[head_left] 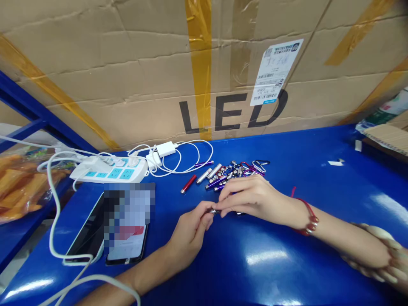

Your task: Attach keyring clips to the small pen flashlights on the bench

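Note:
In the head view, my left hand [191, 229] pinches a small shiny metal piece [214, 211] between thumb and forefinger; most of it is hidden by the fingers. My right hand [251, 199] comes in from the right, its fingertips closed on the same piece. Beyond the hands lies a loose pile of small parts, with purple tubes [213, 184], a silver tube [204, 176] and a red tube [188, 184]. Carabiner clips [262, 162] lie at the pile's right side. Another dark piece [241, 213] peeks out under my right hand.
A white power strip [140, 170] with plugs and white cables [55, 199] stands at left. A lit phone [127, 246] and a dark phone [84, 231] lie before it. A large cardboard box [143, 85] walls off the back of the blue table [287, 276].

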The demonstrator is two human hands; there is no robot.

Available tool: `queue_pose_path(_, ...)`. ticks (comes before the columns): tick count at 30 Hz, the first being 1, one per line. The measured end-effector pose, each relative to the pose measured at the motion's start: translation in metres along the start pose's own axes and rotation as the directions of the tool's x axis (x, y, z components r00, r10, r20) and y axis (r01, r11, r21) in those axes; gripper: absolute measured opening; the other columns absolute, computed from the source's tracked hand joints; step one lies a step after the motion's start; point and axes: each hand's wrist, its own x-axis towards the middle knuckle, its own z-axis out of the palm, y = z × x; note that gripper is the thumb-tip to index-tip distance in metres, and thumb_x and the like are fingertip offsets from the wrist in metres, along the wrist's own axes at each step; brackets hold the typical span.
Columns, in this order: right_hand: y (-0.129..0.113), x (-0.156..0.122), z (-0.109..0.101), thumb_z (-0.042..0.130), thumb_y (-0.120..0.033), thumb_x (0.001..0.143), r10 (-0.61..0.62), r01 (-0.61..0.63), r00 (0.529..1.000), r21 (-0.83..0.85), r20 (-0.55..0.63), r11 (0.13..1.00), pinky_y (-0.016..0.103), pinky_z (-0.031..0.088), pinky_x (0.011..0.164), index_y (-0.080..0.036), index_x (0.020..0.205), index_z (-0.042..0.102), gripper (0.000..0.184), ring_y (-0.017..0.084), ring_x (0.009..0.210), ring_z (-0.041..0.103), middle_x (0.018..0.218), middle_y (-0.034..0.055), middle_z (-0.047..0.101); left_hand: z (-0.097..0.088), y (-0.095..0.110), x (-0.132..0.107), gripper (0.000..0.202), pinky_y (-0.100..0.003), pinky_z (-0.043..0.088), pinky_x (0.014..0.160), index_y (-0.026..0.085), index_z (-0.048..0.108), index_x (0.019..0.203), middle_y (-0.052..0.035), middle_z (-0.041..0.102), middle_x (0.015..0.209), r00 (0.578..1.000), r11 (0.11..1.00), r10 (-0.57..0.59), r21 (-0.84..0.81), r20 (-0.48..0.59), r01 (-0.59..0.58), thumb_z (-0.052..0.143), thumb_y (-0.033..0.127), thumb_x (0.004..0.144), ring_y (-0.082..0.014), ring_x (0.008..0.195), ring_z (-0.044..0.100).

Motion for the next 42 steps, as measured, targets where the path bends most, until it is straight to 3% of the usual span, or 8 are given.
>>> queue_pose_path(5, -0.0017, 0.0005, -0.0009, 0.055, -0.018, 0.083, 0.004, -0.003, 1.0, -0.033, 0.025, 0.999, 0.02, 0.045, 0.064, -0.016, 0.081, 0.068, 0.013, 0.009, 0.075, 0.058, 0.083, 0.0021, 0.064, 0.0006, -0.0025, -0.0006, 0.026, -0.02, 0.032, 0.055, 0.016, 0.049, 0.094, 0.0034, 0.042, 0.061, 1.0, 1.0, -0.003, 0.013, 0.019, 0.003, 0.026, 0.028, 0.091, -0.009, 0.054, 0.04)
queue_pose_path(17, -0.0019, 0.0014, -0.0018, 0.054, -0.023, 0.084, 0.09, -0.092, 0.994, 0.032, 0.06, 0.995, 0.02, 0.047, 0.064, -0.017, 0.081, 0.069, 0.017, 0.009, 0.071, 0.06, 0.085, 0.0027, 0.064, 0.0, -0.0052, -0.001, 0.025, -0.019, 0.034, 0.055, 0.018, 0.051, 0.099, 0.0021, 0.047, 0.065, 0.999, 0.998, 0.036, 0.041, 0.012, -0.037, 0.029, 0.027, 0.092, -0.0087, 0.055, 0.041)
queue_pose_path(25, -0.0026, 0.0004, 0.0023, 0.055, -0.027, 0.084, 0.092, -0.092, 0.996, -0.043, -0.006, 0.995, 0.021, 0.048, 0.068, -0.018, 0.092, 0.067, 0.017, 0.011, 0.078, 0.059, 0.086, 0.0029, 0.063, -0.0015, -0.0035, -0.0006, 0.026, -0.019, 0.034, 0.057, 0.017, 0.052, 0.1, 0.0016, 0.046, 0.065, 0.998, 0.999, 0.053, 0.013, -0.014, -0.053, 0.028, 0.027, 0.092, -0.0091, 0.057, 0.042)
queue_pose_path(30, -0.0045, 0.001, 0.0015, 0.053, -0.028, 0.084, 0.091, -0.092, 0.995, -0.023, -0.042, 0.996, 0.021, 0.047, 0.065, -0.016, 0.084, 0.067, 0.018, 0.01, 0.073, 0.058, 0.081, 0.003, 0.063, -0.0005, -0.0045, 0.0, 0.028, -0.019, 0.036, 0.057, 0.017, 0.052, 0.101, 0.0016, 0.045, 0.064, 0.998, 0.998, 0.053, 0.022, -0.025, -0.052, 0.027, 0.027, 0.092, -0.0092, 0.057, 0.043)
queue_pose_path(38, -0.0051, -0.0006, -0.0048, 0.049, -0.026, 0.087, 0.069, -0.066, 0.997, -0.095, 0.035, 0.993, 0.019, 0.045, 0.062, -0.017, 0.081, 0.067, 0.022, 0.009, 0.07, 0.058, 0.082, 0.0034, 0.062, 0.0011, -0.0031, -0.0003, 0.025, -0.022, 0.041, 0.065, 0.018, 0.051, 0.101, -0.002, 0.051, 0.073, 0.992, 0.984, 0.115, 0.144, -0.059, -0.106, 0.03, 0.023, 0.09, -0.0116, 0.064, 0.046)
queue_pose_path(42, -0.0031, -0.0025, -0.0028, 0.049, -0.025, 0.088, 0.086, -0.084, 0.994, -0.034, 0.068, 0.996, 0.019, 0.044, 0.063, -0.018, 0.08, 0.067, 0.021, 0.009, 0.07, 0.057, 0.083, 0.0028, 0.061, 0.0016, -0.0048, -0.0011, 0.022, -0.02, 0.041, 0.062, 0.017, 0.053, 0.097, -0.0015, 0.053, 0.072, 0.985, 0.978, 0.17, 0.133, -0.044, -0.162, 0.032, 0.02, 0.09, -0.0102, 0.061, 0.048)
